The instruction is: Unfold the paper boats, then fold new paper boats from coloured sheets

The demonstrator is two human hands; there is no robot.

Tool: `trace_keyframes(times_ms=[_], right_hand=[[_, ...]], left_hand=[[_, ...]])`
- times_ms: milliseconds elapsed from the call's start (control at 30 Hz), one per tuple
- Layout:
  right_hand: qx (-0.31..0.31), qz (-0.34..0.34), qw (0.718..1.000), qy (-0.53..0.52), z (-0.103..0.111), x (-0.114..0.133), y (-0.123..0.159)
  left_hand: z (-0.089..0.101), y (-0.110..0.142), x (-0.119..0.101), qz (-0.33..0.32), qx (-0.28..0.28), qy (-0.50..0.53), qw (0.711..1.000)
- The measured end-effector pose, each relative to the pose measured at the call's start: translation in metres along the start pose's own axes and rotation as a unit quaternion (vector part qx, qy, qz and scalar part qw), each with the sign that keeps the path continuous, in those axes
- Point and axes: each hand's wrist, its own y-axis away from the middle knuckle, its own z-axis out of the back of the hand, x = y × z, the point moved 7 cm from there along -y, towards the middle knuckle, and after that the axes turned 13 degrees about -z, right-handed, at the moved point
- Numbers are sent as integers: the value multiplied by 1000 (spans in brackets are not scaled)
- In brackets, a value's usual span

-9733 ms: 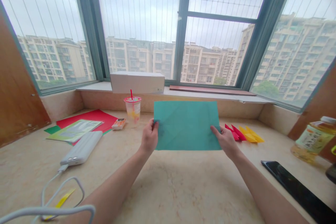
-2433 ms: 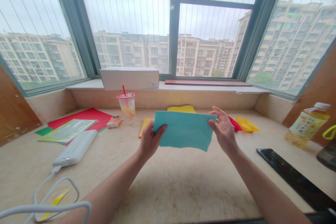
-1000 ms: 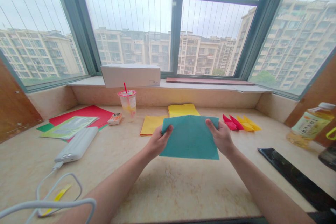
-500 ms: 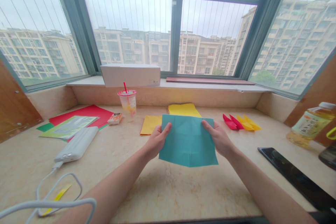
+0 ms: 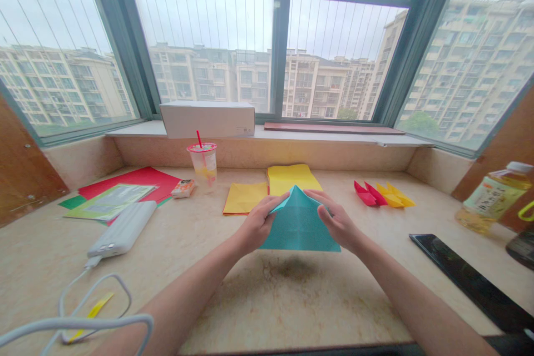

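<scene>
Teal paper (image 5: 299, 228) now tented between fingers (image 5: 273, 207)

Two hands, the left hand (image 5: 259, 225) and the right hand (image 5: 337, 226), pinch a teal paper (image 5: 299, 226) into a pointy roof shape above the stone counter (image 5: 267, 300), near yellow paper (image 5: 245, 198).

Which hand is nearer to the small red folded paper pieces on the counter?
Right. The right hand is below and to the left of the red folded paper pieces, not touching them. The left hand is farther, beyond the teal paper from them.
</scene>
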Motion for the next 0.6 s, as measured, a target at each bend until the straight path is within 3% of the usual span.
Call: trace_keyframes(times_ms=[100, 300, 433, 600], right_hand=[[49, -14, 998, -36, -4, -3, 2], [26, -36, 999, -2, -3, -11, 0], [-14, -64, 998, 10, -4, -21, -3], [1, -80, 995, -53, -9, -28, -3]], left_hand=[[-5, 2, -5, -18, 55, -25, 998], [-13, 8, -24, 6, 170, -46, 984], [-15, 5, -25, 14, 168, -27, 985], [-17, 4, -14, 35, 130, -13, 991]])
